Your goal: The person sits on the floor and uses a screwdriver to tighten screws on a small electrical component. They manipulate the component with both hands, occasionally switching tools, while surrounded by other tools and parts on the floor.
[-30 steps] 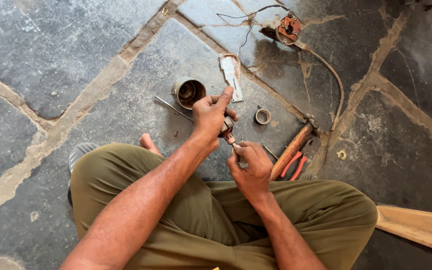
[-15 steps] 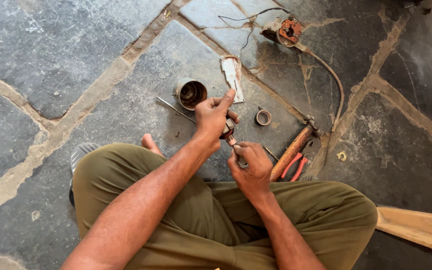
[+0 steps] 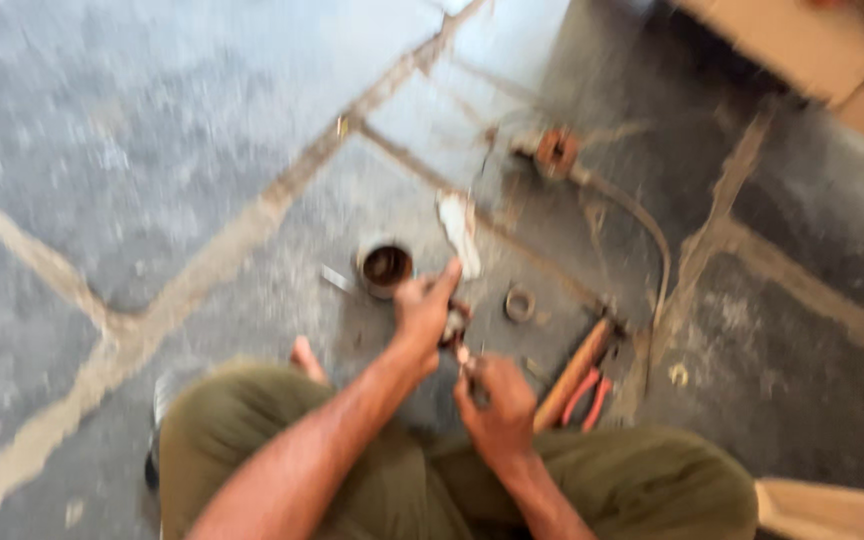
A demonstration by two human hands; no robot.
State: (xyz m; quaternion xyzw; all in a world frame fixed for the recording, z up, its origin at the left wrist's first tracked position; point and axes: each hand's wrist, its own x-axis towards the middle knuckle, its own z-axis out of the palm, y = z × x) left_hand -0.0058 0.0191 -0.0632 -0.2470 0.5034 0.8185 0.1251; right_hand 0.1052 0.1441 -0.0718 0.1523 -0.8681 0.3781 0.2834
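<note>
The picture is blurred by camera motion. I sit cross-legged on a stone floor in olive trousers. My left hand (image 3: 422, 315) pinches a small dark metal part (image 3: 453, 326) between thumb and fingers. My right hand (image 3: 497, 405) is closed around a thin tool whose tip (image 3: 463, 355) points up at that part. Both hands meet just above my knees. What the small part is cannot be made out.
A round tin cup (image 3: 385, 266) stands beyond my left hand, with a white scrap (image 3: 459, 230) behind it. A small metal ring (image 3: 519, 303) lies to the right. A wooden-handled tool (image 3: 572, 372) and red-handled pliers (image 3: 587, 397) lie by my right knee. A wired orange part (image 3: 556, 151) sits farther off.
The camera has tilted and the view has shifted, so everything sits lower in the frame and is blurred. My hands keep the same grip on the part and the tool.
</note>
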